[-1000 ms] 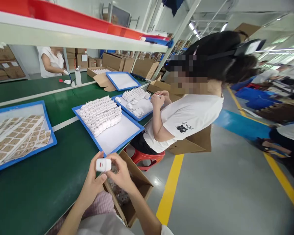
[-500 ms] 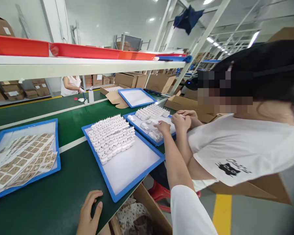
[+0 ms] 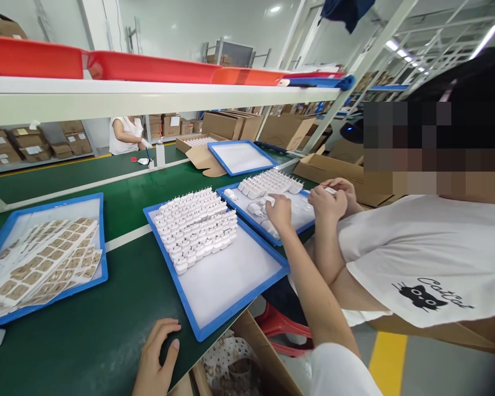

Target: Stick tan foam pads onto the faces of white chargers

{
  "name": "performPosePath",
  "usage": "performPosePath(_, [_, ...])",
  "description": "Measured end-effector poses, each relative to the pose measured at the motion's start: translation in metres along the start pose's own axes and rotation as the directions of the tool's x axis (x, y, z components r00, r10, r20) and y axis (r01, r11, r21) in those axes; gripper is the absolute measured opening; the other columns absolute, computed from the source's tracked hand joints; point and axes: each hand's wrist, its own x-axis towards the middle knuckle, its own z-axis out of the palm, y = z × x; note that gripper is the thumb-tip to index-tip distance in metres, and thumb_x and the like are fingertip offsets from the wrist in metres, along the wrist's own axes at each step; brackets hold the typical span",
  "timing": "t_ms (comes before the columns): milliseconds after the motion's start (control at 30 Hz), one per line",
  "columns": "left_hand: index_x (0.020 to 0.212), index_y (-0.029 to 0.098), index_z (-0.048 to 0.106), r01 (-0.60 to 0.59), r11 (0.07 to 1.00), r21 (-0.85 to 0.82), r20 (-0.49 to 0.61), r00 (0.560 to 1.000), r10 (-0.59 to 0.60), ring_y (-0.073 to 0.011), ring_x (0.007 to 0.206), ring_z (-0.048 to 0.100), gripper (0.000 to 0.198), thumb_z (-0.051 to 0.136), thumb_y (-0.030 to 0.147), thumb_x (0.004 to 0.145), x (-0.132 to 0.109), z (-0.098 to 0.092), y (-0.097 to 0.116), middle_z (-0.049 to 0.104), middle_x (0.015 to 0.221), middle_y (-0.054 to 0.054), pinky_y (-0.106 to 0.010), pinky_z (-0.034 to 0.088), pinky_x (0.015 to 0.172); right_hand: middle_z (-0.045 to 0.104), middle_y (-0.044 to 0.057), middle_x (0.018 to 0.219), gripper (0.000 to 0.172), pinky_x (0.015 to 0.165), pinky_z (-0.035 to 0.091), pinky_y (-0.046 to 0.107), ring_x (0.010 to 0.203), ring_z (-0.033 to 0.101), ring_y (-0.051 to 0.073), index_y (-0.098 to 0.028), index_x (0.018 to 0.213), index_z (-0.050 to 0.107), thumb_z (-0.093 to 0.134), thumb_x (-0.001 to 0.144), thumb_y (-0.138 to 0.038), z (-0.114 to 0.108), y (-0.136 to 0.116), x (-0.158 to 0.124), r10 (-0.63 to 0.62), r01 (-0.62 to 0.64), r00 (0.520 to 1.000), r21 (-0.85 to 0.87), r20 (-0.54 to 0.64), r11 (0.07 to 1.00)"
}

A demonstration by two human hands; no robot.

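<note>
My left hand rests at the front edge of the green table, empty, with thumb and fingers apart. My right hand reaches over the second blue-rimmed tray, fingers loosely bent and spread beside clear plastic wrapping and white pieces. Whether its fingertips touch them is hard to see. Rows of small white pieces with thin dark tips stand in the nearer blue-rimmed tray. A co-worker's hands, just right of mine, hold a small white piece.
At left, a blue-rimmed tray carries sheets of brown stickers. An open carton stands below the table edge. A shelf beam with red trays crosses above. The co-worker sits close on the right.
The view has shifted, so the table things sit slightly further right. My right hand has stayed over the second tray with its fingers a little more spread. My left hand remains at the table edge.
</note>
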Motion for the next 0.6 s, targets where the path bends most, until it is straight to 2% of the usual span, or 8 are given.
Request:
performPosePath(67, [0.106,0.029,0.074,-0.018,1.000,-0.013,-0.019,1.000,0.018,-0.0335,0.127,0.064,0.050,0.045,0.068,0.095,-0.002,-0.001,0.003,0.068,0.132,-0.011,-0.045,0.056,0.105,0.072,0.012,0.117,0.029,0.096,0.057,0.049,0.107,0.069,0.025,-0.016,0.117,0.068,0.056,0.101,-0.037,0.025,-0.033,-0.035,-0.105,0.101,0.983,0.030,0.149,0.994])
performPosePath(133, [0.108,0.028,0.074,-0.068,0.997,-0.031,-0.050,0.997,0.066,-0.0329,0.124,0.065,0.047,0.046,0.064,0.097,-0.005,0.000,0.005,0.070,0.129,-0.012,-0.044,0.056,0.103,0.075,0.011,0.115,0.026,0.100,0.056,0.049,0.112,0.069,0.026,-0.021,0.115,0.072,0.056,0.099,-0.034,0.043,-0.071,-0.079,-0.266,0.241,0.920,0.119,0.289,0.963])
performPosePath(200, [0.107,0.026,0.074,-0.134,0.990,-0.039,-0.062,0.989,0.131,-0.0323,0.122,0.066,0.043,0.048,0.059,0.098,-0.007,0.001,0.007,0.071,0.125,-0.013,-0.045,0.055,0.104,0.073,0.007,0.128,0.033,0.109,0.052,0.048,0.126,0.064,0.026,-0.028,0.127,0.069,0.059,0.096,-0.028,0.053,-0.108,-0.122,-0.443,0.397,0.796,0.197,0.413,0.897])
performPosePath(233, [0.106,0.026,0.074,-0.165,0.985,-0.042,-0.068,0.984,0.162,-0.0318,0.120,0.066,0.041,0.049,0.057,0.098,-0.008,0.001,0.008,0.071,0.124,-0.013,-0.045,0.054,0.104,0.068,0.009,0.139,0.043,0.114,0.048,0.050,0.136,0.057,0.027,-0.026,0.138,0.062,0.054,0.096,-0.022,0.056,-0.124,-0.140,-0.540,0.517,0.691,0.194,0.481,0.834])
performPosePath(300, [0.105,0.025,0.073,-0.211,0.976,-0.056,-0.089,0.975,0.205,-0.0308,0.117,0.068,0.037,0.050,0.053,0.098,-0.008,0.000,0.008,0.072,0.121,-0.013,-0.046,0.053,0.104,0.062,0.011,0.147,0.053,0.119,0.042,0.050,0.142,0.051,0.026,-0.021,0.146,0.054,0.045,0.095,-0.009,0.060,-0.146,-0.165,-0.593,0.652,0.581,0.118,0.558,0.749])
performPosePath(367, [0.103,0.024,0.074,-0.227,0.970,-0.087,-0.113,0.970,0.217,-0.0300,0.114,0.069,0.037,0.052,0.052,0.097,-0.008,-0.003,0.008,0.073,0.118,-0.013,-0.045,0.054,0.102,0.067,0.013,0.137,0.052,0.118,0.041,0.049,0.136,0.055,0.027,-0.018,0.142,0.057,0.041,0.095,-0.004,0.062,-0.158,-0.176,-0.569,0.689,0.575,0.026,0.588,0.724])
performPosePath(467, [0.100,0.023,0.074,-0.209,0.964,-0.165,-0.135,0.973,0.188,-0.0292,0.112,0.069,0.036,0.054,0.053,0.095,-0.008,-0.007,0.011,0.074,0.113,-0.012,-0.043,0.055,0.097,0.073,0.015,0.115,0.039,0.111,0.044,0.051,0.119,0.062,0.030,-0.016,0.132,0.063,0.049,0.096,-0.012,0.062,-0.163,-0.177,-0.522,0.665,0.624,-0.044,0.582,0.746])
performPosePath(600, [0.099,0.022,0.073,-0.195,0.948,-0.252,-0.116,0.979,0.170,-0.0279,0.112,0.068,0.034,0.058,0.052,0.091,-0.013,-0.009,0.019,0.075,0.111,-0.010,-0.042,0.054,0.098,0.071,0.018,0.110,0.025,0.102,0.046,0.052,0.110,0.060,0.034,-0.015,0.116,0.069,0.062,0.092,-0.019,0.060,-0.168,-0.178,-0.489,0.636,0.686,-0.116,0.538,0.763])
